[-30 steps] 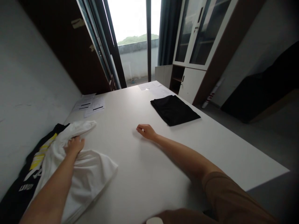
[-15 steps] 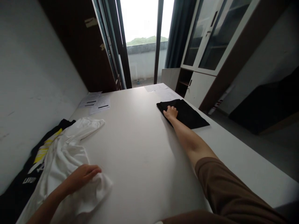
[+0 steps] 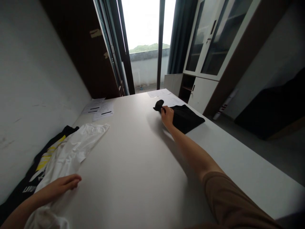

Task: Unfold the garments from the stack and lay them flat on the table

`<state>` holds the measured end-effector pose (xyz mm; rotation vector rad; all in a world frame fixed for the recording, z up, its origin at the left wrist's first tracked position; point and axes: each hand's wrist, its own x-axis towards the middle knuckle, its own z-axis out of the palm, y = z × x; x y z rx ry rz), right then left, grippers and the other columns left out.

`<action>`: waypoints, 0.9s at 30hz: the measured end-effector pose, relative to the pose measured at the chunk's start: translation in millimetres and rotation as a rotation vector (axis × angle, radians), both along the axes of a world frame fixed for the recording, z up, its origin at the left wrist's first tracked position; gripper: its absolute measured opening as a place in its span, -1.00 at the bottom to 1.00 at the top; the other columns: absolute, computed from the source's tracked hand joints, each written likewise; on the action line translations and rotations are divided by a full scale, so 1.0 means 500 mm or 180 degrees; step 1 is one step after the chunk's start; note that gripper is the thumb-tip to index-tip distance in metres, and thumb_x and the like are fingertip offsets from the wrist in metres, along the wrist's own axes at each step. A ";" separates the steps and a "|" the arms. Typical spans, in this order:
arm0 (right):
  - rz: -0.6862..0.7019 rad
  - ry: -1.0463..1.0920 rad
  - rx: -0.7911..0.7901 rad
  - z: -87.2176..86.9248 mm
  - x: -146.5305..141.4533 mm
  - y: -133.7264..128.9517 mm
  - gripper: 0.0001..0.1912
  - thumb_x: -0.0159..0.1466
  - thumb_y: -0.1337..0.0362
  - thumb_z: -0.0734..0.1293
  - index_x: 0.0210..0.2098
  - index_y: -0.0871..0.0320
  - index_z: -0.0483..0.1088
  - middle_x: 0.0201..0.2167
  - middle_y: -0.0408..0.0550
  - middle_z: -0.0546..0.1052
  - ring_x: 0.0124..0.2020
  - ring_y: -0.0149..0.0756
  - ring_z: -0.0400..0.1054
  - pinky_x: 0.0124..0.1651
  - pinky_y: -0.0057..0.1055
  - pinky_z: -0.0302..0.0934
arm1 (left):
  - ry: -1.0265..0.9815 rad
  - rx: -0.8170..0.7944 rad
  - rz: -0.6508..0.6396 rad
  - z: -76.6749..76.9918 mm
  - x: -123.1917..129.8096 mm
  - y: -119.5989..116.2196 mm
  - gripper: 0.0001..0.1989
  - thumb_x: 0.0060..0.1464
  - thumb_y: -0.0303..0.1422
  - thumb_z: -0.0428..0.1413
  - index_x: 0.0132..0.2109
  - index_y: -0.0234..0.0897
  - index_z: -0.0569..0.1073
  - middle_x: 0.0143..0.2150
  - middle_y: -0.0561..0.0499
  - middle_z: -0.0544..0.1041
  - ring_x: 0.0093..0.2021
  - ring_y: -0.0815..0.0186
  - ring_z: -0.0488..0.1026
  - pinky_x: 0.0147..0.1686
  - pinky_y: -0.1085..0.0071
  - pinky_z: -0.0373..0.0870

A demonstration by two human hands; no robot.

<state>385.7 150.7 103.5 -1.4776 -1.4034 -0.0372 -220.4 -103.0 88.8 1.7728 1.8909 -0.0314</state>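
A folded black cloth piece (image 3: pixel 187 119) lies near the table's right edge. My right hand (image 3: pixel 167 115) grips its near-left part, closed with thumb and fingers together, and a bunched black end (image 3: pixel 159 105) sticks up beyond the fist. At the left lies a rumpled white garment (image 3: pixel 71 152), silky-looking, partly over a black garment with yellow print (image 3: pixel 44 162). My left hand (image 3: pixel 68 184) is at the white garment's right edge. Its fingers are pressed together and bent; whether they pinch any cloth is hidden.
The white table (image 3: pixel 124 159) reaches toward a glass door. Printed papers (image 3: pixel 102 111) lie at its far left, and more sheets (image 3: pixel 159 93) at the far right. A wall borders the left side. A white cabinet (image 3: pixel 205 90) with one lower door ajar stands at the right.
My right hand has lifted and bunched the black cloth's left end, which earlier lay flat under it. My left hand has moved left, and the white garment's near part has shifted left too.
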 end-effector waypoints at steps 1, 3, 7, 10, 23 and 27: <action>0.0374 0.0074 0.0178 0.016 -0.037 -0.036 -0.79 0.44 0.26 0.23 -0.07 0.15 0.49 -0.16 0.08 0.58 -0.06 -0.12 0.41 0.16 -0.18 0.15 | -0.0188 0.0057 -0.0039 0.011 0.023 0.013 -0.37 -0.03 0.29 0.03 -0.07 0.02 0.65 -0.07 0.06 0.67 0.00 0.05 0.60 0.08 0.28 0.48; 0.1195 0.0234 0.0507 0.041 -0.116 -0.129 -0.79 0.44 0.22 0.24 -0.08 0.09 0.50 -0.09 0.06 0.58 0.04 -0.09 0.41 0.21 -0.13 0.19 | -0.0537 0.0185 -0.0102 0.038 0.064 0.046 -0.40 0.02 0.24 0.05 0.01 0.04 0.63 0.09 0.08 0.63 0.16 0.03 0.52 0.20 0.26 0.40; 0.3592 0.0043 0.0394 0.055 -0.249 -0.330 -0.78 0.47 0.20 0.22 -0.05 0.01 0.51 -0.13 -0.05 0.63 0.00 -0.20 0.49 0.32 -0.13 0.17 | -0.0467 0.0840 -0.0067 0.090 0.119 0.125 -0.43 0.12 0.19 -0.02 -0.01 -0.05 0.60 0.08 0.05 0.62 0.13 0.04 0.51 0.20 0.24 0.38; 0.5284 -0.0380 0.0098 0.027 -0.304 -0.420 -0.81 0.45 0.19 0.29 -0.07 0.07 0.52 -0.02 0.01 0.62 0.10 -0.26 0.47 0.30 -0.26 0.20 | -0.0109 0.1282 0.0032 0.106 0.161 0.170 -0.48 0.19 0.12 -0.07 -0.08 -0.13 0.56 -0.02 0.04 0.63 0.02 0.08 0.53 0.13 0.25 0.41; 0.2875 0.1132 -0.0640 -0.101 -0.258 -0.261 -0.72 0.42 0.09 0.25 -0.25 0.11 0.49 -0.34 -0.08 0.60 -0.29 -0.27 0.50 -0.13 -0.34 0.38 | 0.0161 0.1754 -0.1460 -0.057 0.594 0.238 -0.49 0.27 -0.21 0.09 0.31 -0.26 0.38 0.44 -0.25 0.23 0.47 -0.04 0.05 0.45 -0.07 -0.07; 0.2030 0.1427 -0.0712 -0.139 -0.201 -0.176 -0.72 0.39 0.07 0.24 -0.27 0.11 0.46 -0.40 -0.09 0.58 -0.34 -0.25 0.49 -0.17 -0.33 0.36 | 0.0191 0.1402 -0.0989 -0.079 0.680 0.307 -0.26 0.24 -0.03 0.12 0.46 -0.16 0.18 0.53 -0.30 -0.01 0.51 -0.22 -0.16 0.34 -0.40 -0.16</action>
